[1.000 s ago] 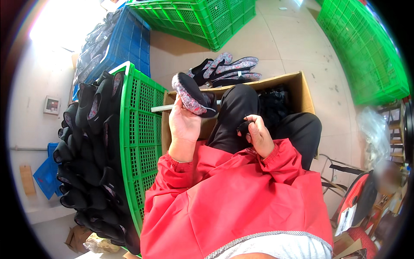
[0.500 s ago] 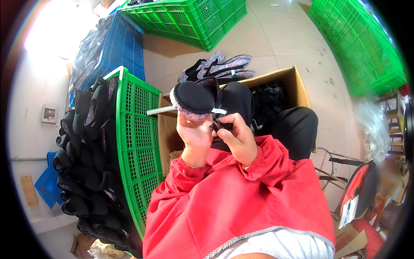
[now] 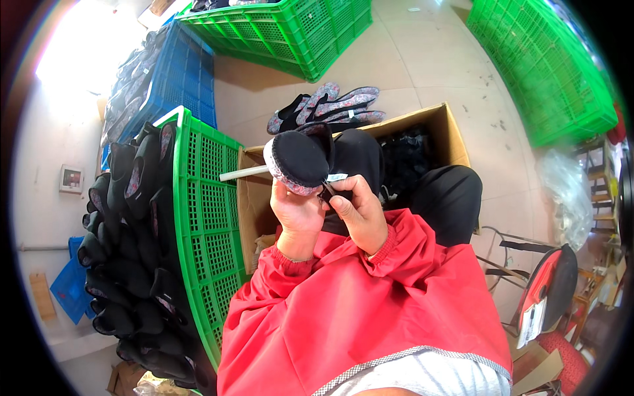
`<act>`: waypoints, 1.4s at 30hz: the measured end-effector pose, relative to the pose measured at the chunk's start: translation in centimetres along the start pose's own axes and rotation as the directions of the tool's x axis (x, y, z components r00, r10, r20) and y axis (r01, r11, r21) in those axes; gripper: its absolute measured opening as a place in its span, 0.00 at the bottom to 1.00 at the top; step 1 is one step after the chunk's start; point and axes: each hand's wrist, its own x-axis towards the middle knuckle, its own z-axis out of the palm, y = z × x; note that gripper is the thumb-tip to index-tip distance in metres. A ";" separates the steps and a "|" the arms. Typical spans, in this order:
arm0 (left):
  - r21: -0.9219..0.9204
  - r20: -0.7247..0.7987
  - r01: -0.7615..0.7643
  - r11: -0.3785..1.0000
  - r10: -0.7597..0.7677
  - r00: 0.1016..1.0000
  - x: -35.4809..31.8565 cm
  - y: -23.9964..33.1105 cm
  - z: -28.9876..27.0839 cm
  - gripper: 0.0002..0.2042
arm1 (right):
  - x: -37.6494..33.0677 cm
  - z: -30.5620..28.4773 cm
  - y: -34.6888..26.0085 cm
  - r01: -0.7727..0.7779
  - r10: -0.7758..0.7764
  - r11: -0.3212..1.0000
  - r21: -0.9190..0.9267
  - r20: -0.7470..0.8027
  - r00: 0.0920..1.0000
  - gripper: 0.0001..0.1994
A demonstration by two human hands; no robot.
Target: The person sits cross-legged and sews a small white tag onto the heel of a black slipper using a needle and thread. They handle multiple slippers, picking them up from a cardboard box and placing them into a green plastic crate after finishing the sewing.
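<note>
A black slipper (image 3: 300, 160) with a speckled pink-and-grey floral edge is held up over my lap, its rounded black face toward me. My left hand (image 3: 298, 212) is closed around its lower edge. My right hand (image 3: 361, 210) pinches a small dark tool (image 3: 330, 189) against the slipper's lower right side; the fingers cover most of it. A white tag (image 3: 337, 177) sticks out just above that fingertip. Behind the slipper, several floral-soled slippers (image 3: 337, 105) lie in a pile at the far edge of a cardboard box (image 3: 456, 135).
A green crate (image 3: 208, 218) stands at my left, beside many stacked black slippers (image 3: 132, 264). A pale rod (image 3: 243, 173) juts out near the box's left side. Farther off are a blue crate (image 3: 188, 79) and green crates (image 3: 317, 39). Clear plastic (image 3: 564, 191) hangs at the right.
The view has shifted slightly. Both hands keep hold of the slipper and the tool at nearly the same spot, with the slipper and tag slightly turned.
</note>
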 end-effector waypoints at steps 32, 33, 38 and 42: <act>0.080 -0.073 0.472 0.878 -0.467 0.881 -2.1 0.4 4.2 0.16 | 1.4 -6.6 -5.1 0.087 -0.053 0.970 -0.229 0.148 0.988 0.12; 0.058 -0.132 0.477 0.877 -0.467 0.874 -2.0 0.0 4.1 0.16 | 1.4 -6.7 -5.0 0.081 -0.046 0.966 -0.246 0.146 0.988 0.13; 0.099 -0.139 0.488 0.867 -0.474 0.869 -1.5 -0.7 3.6 0.15 | 1.2 -7.2 -4.3 0.061 -0.029 0.953 -0.296 0.110 0.994 0.14; 0.096 -0.219 0.496 0.863 -0.468 0.856 -1.4 -1.1 3.7 0.15 | 1.2 -7.3 -4.2 0.097 -0.074 0.937 -0.337 0.080 0.994 0.14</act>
